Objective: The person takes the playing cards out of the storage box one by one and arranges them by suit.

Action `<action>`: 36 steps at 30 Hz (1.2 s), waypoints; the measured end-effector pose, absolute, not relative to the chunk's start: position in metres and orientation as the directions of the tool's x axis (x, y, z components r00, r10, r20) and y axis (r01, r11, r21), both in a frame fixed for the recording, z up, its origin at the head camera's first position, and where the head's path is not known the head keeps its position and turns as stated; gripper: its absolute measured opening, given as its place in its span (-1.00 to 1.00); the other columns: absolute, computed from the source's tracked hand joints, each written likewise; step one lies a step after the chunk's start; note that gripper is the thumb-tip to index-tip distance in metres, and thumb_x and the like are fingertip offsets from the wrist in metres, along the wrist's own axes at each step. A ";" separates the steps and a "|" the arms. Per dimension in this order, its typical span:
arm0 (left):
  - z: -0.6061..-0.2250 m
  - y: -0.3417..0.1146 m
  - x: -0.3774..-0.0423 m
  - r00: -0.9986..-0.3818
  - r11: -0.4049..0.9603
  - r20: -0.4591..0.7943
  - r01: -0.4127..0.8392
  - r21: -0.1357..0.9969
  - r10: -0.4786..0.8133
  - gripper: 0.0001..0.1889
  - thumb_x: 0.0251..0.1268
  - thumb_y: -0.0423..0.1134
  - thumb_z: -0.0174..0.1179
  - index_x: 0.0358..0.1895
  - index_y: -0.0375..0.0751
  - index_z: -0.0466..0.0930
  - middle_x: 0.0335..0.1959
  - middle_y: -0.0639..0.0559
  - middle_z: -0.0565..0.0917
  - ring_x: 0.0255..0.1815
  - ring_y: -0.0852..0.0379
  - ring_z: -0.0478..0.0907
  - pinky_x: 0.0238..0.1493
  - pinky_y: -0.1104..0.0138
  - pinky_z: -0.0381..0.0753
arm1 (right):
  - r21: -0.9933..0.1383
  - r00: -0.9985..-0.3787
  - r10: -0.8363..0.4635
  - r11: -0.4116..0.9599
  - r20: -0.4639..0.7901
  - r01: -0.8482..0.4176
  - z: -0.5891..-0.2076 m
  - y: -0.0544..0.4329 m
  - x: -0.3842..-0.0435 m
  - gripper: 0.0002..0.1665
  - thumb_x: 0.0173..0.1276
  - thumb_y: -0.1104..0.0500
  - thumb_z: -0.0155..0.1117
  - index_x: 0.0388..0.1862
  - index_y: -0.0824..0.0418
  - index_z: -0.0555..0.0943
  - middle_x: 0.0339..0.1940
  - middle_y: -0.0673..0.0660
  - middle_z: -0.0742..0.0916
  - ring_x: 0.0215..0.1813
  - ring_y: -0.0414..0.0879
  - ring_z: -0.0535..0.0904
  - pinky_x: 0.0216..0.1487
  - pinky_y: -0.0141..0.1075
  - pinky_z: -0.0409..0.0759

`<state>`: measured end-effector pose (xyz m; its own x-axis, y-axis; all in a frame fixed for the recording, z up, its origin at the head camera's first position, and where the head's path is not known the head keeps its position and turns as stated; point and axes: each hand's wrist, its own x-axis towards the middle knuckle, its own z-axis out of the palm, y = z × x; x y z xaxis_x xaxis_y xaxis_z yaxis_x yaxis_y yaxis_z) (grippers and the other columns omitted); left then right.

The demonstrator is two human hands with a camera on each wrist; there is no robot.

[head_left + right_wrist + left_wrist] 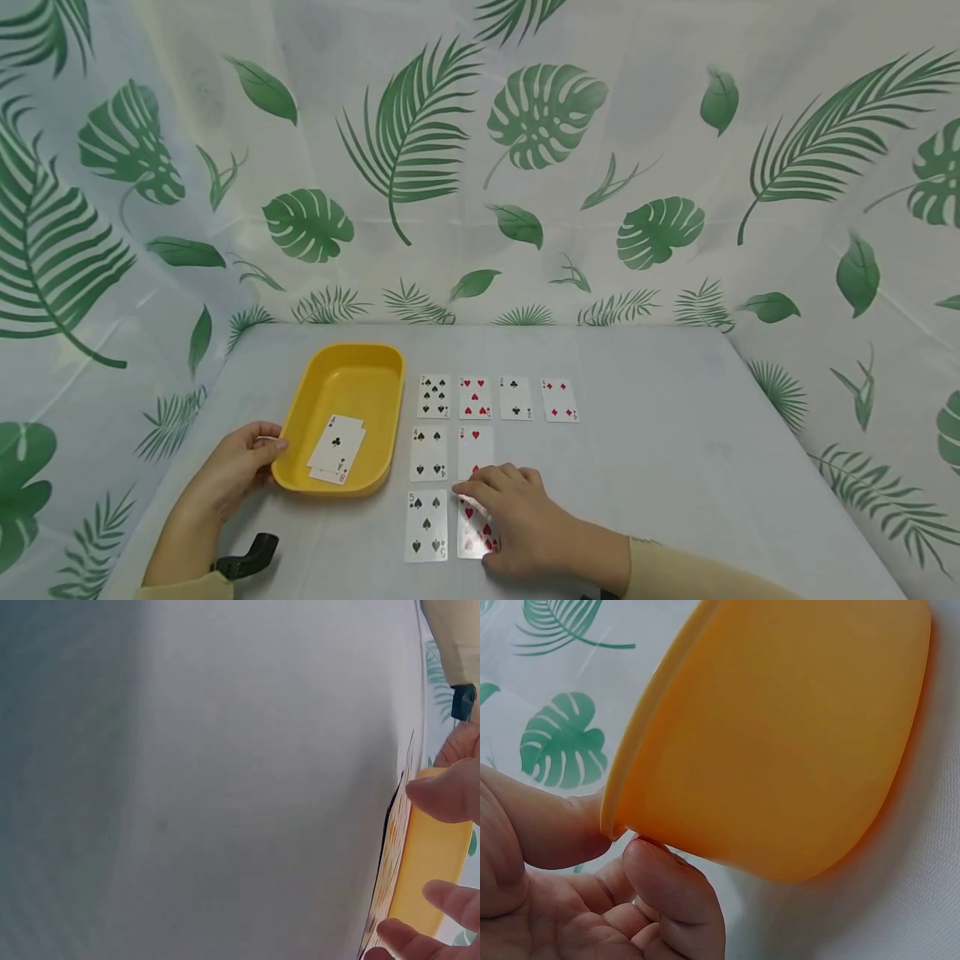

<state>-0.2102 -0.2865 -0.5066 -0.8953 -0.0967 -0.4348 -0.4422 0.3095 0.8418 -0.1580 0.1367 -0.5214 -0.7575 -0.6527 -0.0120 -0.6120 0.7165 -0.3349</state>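
Observation:
My left hand [238, 467] pinches the near left rim of a yellow tray [399, 417] between thumb and fingers; the left wrist view shows the tray's outer wall [780, 750] close up. Inside the tray lie an ace of clubs [327, 458] and another card mostly hidden beneath it. My right hand [528, 525] spans a red hearts playing card [471, 537], index finger at its upper left corner and thumb at its lower right. That card catches a bright glare and is partly covered by the hand. In the right wrist view, the thumb [442, 796] and fingertips meet the card's edges.
Left of that card lies the five of spades [426, 527]. Above are the four of spades [429, 454] and two of hearts [476, 446]. The back row has the seven of spades [433, 397], five of hearts [475, 397], two of clubs [515, 398] and four of diamonds [559, 401].

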 end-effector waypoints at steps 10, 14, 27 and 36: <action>-0.507 -0.287 -0.210 -0.900 0.321 -0.427 -0.433 0.843 -0.092 -0.56 0.67 -0.25 0.10 0.39 -0.45 0.30 -0.16 -0.05 0.63 -0.28 0.09 0.56 -0.28 0.32 0.66 | -0.330 -0.799 -0.598 0.745 0.052 -0.579 -0.517 0.137 -0.171 0.07 0.02 -0.03 0.65 0.57 -0.15 0.43 0.57 0.04 0.52 0.56 0.06 0.40 0.40 0.25 0.36; -0.506 -0.286 -0.211 -0.897 0.321 -0.431 -0.437 0.840 -0.095 -0.56 0.68 -0.24 0.11 0.39 -0.44 0.30 -0.15 -0.06 0.63 -0.27 0.09 0.55 -0.28 0.32 0.65 | -0.309 -0.803 -0.587 0.749 0.099 -0.586 -0.514 0.133 -0.179 0.08 0.06 -0.10 0.63 0.59 -0.13 0.40 0.65 0.12 0.43 0.65 0.17 0.32 0.48 0.34 0.30; -0.507 -0.286 -0.211 -0.895 0.309 -0.435 -0.443 0.841 -0.101 -0.57 0.68 -0.24 0.11 0.38 -0.44 0.31 -0.17 -0.05 0.62 -0.29 0.08 0.55 -0.30 0.32 0.66 | -0.281 -0.820 -0.571 0.781 0.039 -0.557 -0.498 0.090 -0.196 0.19 0.22 -0.40 0.48 0.75 -0.20 0.18 0.79 0.16 0.21 0.77 0.33 0.07 0.56 0.59 0.03; -0.507 -0.287 -0.211 -0.897 0.309 -0.433 -0.439 0.844 -0.092 -0.57 0.69 -0.24 0.10 0.38 -0.45 0.31 -0.16 -0.08 0.64 -0.29 0.07 0.56 -0.30 0.32 0.67 | -0.324 -0.817 -0.573 0.763 0.061 -0.559 -0.487 0.047 -0.207 0.21 0.28 -0.47 0.40 0.78 -0.24 0.08 0.82 0.15 0.14 0.80 0.30 -0.03 0.57 0.59 -0.04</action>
